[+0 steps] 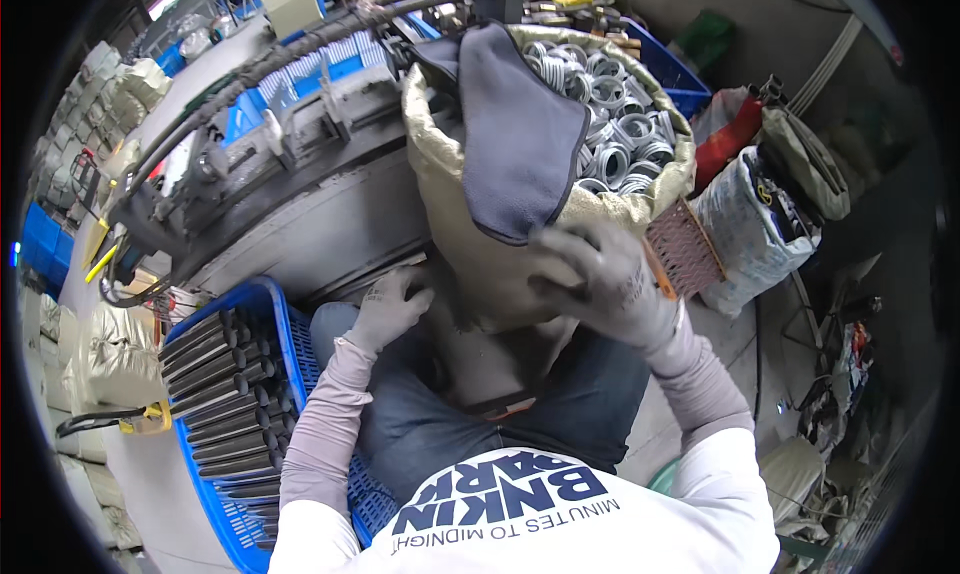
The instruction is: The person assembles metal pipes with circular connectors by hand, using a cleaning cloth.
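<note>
My left hand [388, 309], in a grey glove, is above my left knee. Its fingers are half curled with a gap to the thumb, and nothing shows between them. My right hand [598, 276], gloved too, is in front of the large cream sack [440, 184], by the lower end of a dark grey cloth [520, 124]. Motion smears its fingers, so whether it holds anything cannot be made out. The cloth hangs over the sack's near rim. Inside the sack lie many pale metal rings [612, 159].
A blue basket [290, 324] of dark tubes [225, 404] stands at my left. Beyond it runs a dark metal machine frame [290, 139]. To the right are a brown woven basket [688, 249], a white-blue bag [750, 224] and a blue crate [675, 69].
</note>
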